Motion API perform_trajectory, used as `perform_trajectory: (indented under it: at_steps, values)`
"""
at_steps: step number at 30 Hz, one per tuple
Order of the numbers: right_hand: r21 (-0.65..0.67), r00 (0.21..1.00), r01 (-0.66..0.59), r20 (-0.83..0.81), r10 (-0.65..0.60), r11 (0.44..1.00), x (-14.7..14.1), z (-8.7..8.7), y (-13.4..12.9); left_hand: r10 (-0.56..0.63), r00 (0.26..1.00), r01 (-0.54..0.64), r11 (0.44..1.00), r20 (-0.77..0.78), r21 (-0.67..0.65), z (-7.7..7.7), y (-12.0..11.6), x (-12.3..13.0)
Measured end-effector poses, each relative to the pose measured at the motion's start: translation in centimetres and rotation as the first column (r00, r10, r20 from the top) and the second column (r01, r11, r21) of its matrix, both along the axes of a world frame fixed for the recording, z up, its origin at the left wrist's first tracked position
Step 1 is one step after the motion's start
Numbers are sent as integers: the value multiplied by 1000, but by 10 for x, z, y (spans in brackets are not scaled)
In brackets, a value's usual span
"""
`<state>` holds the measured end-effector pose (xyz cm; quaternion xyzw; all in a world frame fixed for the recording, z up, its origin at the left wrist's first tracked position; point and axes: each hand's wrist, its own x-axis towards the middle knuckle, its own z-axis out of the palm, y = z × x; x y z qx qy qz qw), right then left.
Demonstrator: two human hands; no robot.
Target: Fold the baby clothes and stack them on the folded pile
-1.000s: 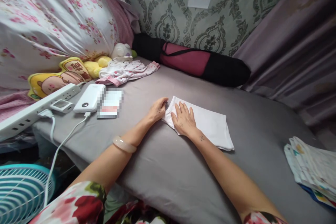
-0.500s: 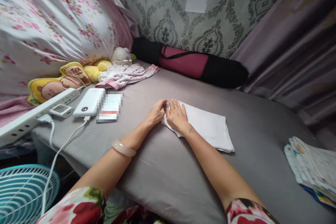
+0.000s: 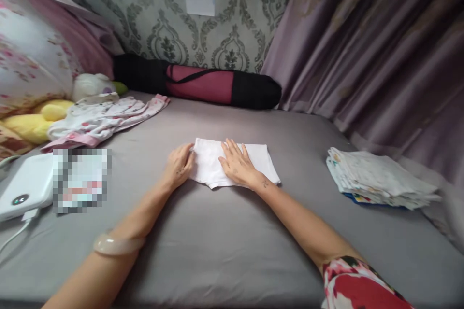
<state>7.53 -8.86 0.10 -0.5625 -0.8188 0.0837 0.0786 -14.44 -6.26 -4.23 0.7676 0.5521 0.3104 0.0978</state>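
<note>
A folded white garment [image 3: 208, 166] lies flat on the grey bed sheet in front of me. Spread out on top of it, fingers apart and pointing away from me, is my right hand [image 3: 237, 164]. My left hand [image 3: 179, 166] is at the garment's left edge, its fingers curled and close together, with the edge between thumb and fingers. Part of that edge is hidden behind the hand. A pale bangle [image 3: 118, 245] circles my left forearm.
A stack of folded cloths [image 3: 380, 176] sits at the right. Along the wall lies a long black and maroon bag [image 3: 199, 83]. To the left are a patterned garment [image 3: 105, 118], plush toys [image 3: 92, 87] and a white power bank [image 3: 31, 183] with a cable. Curtains [image 3: 362, 48] hang at the right.
The view has turned to the right. My right hand has slid rightward from the garment's left end toward its middle, fingers now spread. The garment lies straighter across.
</note>
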Motion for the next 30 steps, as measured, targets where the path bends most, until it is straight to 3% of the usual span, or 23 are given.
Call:
perform_trajectory:
  at_steps: [4,9,15,19,24,30]
  values:
    - [15,999,28,32,-28,1000,13,-15,-11,-108,987,117,991,-122,65,-1,-8,6]
    - [26,999,40,10,-41,999,9,-25,-10,-227,943,223,974,-245,-42,-8,-10,4]
    - [-86,996,-34,-79,27,996,26,-14,-5,-228,938,214,973,-262,-83,-8,-10,3]
    - [-74,995,70,-63,-74,995,59,-7,-5,-223,940,210,975,-259,-75,-6,-10,4]
    - [-67,975,221,-3,-222,973,94,-18,-6,-203,944,191,979,-261,-69,-9,-9,4]
    - [-101,968,246,-25,-249,964,98,-31,-6,-223,943,212,975,-246,-70,-13,-7,1]
